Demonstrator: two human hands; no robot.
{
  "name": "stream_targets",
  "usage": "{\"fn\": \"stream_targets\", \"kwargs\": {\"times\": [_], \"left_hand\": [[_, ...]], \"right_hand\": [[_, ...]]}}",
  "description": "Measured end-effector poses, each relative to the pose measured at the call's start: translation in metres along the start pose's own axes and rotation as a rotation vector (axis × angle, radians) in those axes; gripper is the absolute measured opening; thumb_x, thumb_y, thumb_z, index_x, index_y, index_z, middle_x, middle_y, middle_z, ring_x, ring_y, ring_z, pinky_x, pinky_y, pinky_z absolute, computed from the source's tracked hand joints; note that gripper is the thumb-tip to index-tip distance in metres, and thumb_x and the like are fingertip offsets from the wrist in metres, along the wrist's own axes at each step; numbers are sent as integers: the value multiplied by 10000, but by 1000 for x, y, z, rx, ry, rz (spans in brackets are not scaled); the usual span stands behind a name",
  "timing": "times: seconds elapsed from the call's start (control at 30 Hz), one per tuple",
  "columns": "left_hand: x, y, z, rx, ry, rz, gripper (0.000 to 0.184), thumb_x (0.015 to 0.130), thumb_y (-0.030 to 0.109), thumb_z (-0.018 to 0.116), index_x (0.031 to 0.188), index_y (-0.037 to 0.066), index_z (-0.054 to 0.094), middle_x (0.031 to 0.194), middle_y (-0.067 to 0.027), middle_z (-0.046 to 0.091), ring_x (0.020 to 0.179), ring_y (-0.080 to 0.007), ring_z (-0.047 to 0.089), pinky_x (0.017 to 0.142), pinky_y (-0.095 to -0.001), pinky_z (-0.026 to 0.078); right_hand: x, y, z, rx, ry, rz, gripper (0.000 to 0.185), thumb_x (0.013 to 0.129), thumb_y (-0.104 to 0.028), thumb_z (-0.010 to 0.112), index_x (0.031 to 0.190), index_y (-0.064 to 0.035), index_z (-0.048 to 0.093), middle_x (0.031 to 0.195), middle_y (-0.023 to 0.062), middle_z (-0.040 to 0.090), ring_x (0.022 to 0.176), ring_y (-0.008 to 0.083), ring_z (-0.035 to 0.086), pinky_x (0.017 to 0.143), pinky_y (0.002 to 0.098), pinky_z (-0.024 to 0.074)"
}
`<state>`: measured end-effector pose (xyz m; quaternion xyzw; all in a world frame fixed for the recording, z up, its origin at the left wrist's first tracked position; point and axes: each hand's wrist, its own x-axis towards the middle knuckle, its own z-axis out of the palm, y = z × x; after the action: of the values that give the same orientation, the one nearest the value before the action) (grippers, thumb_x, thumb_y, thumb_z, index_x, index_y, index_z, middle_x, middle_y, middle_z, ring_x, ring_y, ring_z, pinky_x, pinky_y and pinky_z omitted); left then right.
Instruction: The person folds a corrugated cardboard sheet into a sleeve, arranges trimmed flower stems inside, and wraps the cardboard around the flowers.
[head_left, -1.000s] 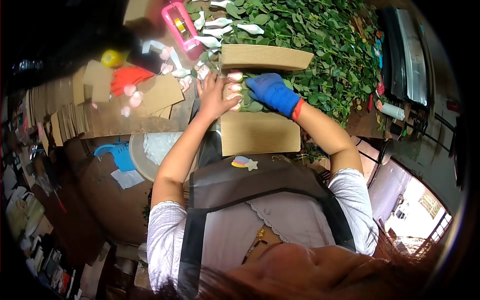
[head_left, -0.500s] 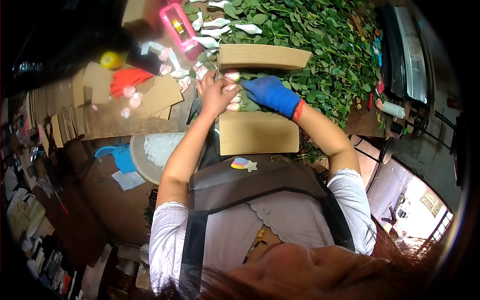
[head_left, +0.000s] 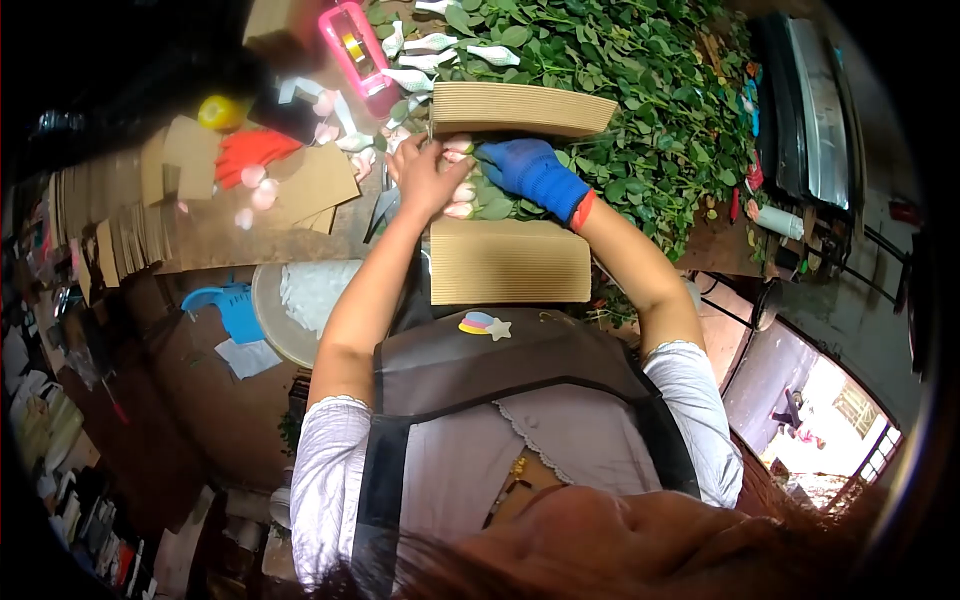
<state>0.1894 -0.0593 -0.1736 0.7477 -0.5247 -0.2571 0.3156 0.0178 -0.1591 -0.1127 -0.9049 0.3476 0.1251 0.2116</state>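
Pale pink roses (head_left: pixel 461 193) lie in a row with their heads to the left, between two corrugated cardboard pieces. My bare left hand (head_left: pixel 425 172) is over the heads, fingers spread, its thumb touching the blooms. My right hand (head_left: pixel 527 170), in a blue knit glove, is closed at the base of an upper rose; the fingertips are partly hidden among leaves. One corrugated cardboard flap (head_left: pixel 525 108) stands just beyond my hands. The nearer cardboard piece (head_left: pixel 510 263) lies between the roses and my apron.
Leafy rose stems (head_left: pixel 640 130) cover the table's right side, with several white-wrapped heads (head_left: pixel 493 56) along their edge. A pink tape dispenser (head_left: pixel 355 55), orange glove (head_left: pixel 252 155) and cardboard sheets (head_left: pixel 315 185) lie left. Below is a tub (head_left: pixel 268 320) of white pieces.
My left hand has shifted slightly up and left, its thumb still at the rose heads. The gloved hand stays beside the blooms. The whole view has shifted a little.
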Motion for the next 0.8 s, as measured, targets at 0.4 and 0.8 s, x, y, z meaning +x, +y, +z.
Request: {"fn": "stream_targets", "kwargs": {"times": [0.4,0.8], "left_hand": [[-6,-1,0,-54,78,36,352,730,409,826,934,129,766,1325,-118,546,1326,-318,410,1160,-637,57],[-7,0,-2,-12,64,55,421,764,413,792,1022,88,717,1343,-167,546,1345,-351,389,1179,-632,46]], "right_hand": [[-8,10,9,93,278,-142,417,919,-195,576,1336,-178,578,1111,180,677,977,385,650,850,462,527],[-27,-40,-66,310,183,-344,494,890,-357,658,1289,-74,594,1132,188,664,958,358,666,828,433,534]]}}
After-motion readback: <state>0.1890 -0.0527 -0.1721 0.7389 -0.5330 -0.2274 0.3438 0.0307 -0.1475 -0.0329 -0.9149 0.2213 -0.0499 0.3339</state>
